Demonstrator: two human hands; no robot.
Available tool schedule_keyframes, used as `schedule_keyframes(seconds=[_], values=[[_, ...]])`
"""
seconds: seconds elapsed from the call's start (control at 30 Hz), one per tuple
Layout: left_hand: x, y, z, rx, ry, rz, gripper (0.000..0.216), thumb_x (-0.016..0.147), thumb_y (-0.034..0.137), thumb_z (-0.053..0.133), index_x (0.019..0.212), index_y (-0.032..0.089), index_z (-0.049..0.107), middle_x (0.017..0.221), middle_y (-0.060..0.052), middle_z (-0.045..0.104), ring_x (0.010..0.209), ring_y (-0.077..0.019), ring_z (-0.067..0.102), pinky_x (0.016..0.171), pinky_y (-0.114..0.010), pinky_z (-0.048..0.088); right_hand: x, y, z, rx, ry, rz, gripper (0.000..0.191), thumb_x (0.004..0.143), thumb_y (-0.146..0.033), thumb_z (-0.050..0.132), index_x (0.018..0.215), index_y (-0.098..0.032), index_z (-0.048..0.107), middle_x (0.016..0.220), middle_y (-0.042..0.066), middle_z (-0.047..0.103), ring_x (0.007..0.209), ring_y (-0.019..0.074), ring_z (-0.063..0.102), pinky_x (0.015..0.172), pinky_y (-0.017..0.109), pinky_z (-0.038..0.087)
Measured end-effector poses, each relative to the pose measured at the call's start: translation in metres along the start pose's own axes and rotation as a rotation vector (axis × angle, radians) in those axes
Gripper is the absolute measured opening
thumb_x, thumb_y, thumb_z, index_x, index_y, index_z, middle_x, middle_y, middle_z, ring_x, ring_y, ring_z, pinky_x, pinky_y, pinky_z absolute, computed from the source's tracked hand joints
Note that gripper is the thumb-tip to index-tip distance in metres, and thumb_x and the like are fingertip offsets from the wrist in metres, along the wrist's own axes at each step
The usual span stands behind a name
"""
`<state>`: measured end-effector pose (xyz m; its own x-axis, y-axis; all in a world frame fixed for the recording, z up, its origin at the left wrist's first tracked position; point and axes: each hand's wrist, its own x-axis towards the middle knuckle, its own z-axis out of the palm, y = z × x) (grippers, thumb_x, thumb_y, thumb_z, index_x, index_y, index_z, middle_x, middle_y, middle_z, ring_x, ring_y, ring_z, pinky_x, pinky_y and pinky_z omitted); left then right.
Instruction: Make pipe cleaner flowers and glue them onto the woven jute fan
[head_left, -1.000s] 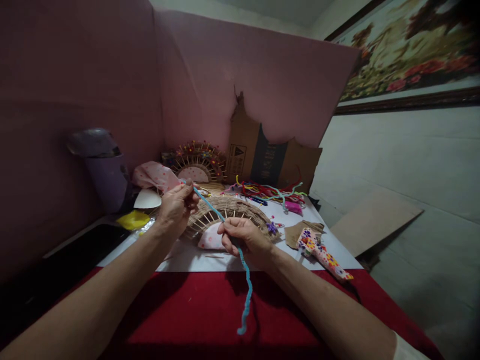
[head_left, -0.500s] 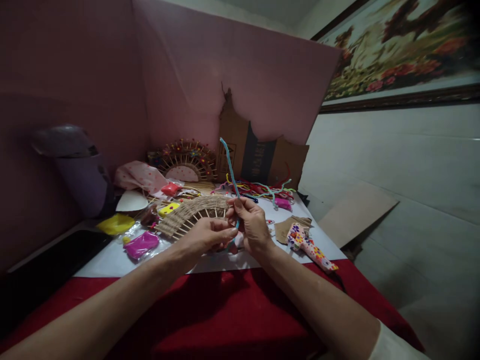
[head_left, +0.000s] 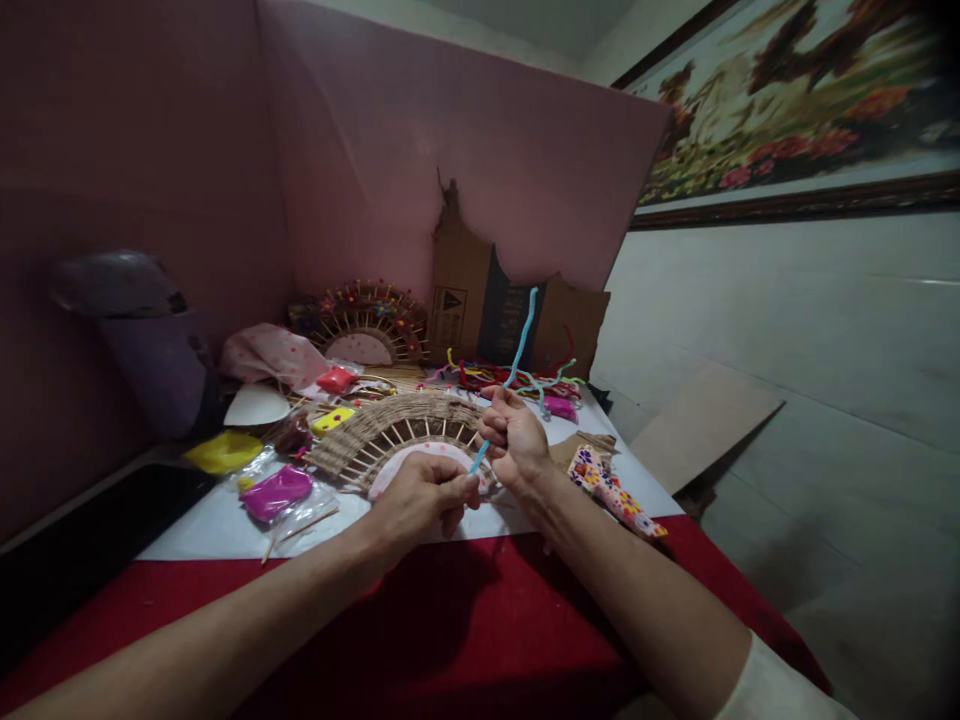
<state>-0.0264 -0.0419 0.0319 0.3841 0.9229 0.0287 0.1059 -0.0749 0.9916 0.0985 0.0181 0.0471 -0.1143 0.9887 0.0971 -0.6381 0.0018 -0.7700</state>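
Between my two hands runs a light-blue pipe cleaner, slanting up to the right. My left hand pinches its lower end between thumb and fingers. Higher up, my right hand is closed round its middle, and the free end sticks up above the fist. Behind and below the hands lies a fan-shaped piece woven of twine over thin sticks. Its pale half-round centre with pink dots is partly covered by my left hand.
A similar decorated fan leans at the back beside cut cardboard. Several coloured pipe cleaners lie behind my right hand. Bagged magenta clay and a yellow packet are at left. A flower-patterned piece lies at right.
My hands have moved apart along the pipe cleaner, the left one lower. Its upper end now leans right instead of left. My right fingers have closed into a fist round it.
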Motion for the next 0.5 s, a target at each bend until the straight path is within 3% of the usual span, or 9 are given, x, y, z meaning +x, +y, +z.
schedule_keyframes(seconds=[0.5], values=[[0.001,-0.003,0.006,-0.099,0.072,-0.062,0.03,0.076,0.032,0.051,0.054,0.013,0.056,0.03,0.003,0.044,0.028,-0.0067,0.033,0.04,-0.021,0.021,0.014,-0.006,-0.011,-0.04,0.213,-0.147,0.018,0.08,-0.036,0.057,0.078,-0.019,0.049,0.039,-0.012,0.028,0.029,0.0027,0.017,0.03,0.015,0.01]])
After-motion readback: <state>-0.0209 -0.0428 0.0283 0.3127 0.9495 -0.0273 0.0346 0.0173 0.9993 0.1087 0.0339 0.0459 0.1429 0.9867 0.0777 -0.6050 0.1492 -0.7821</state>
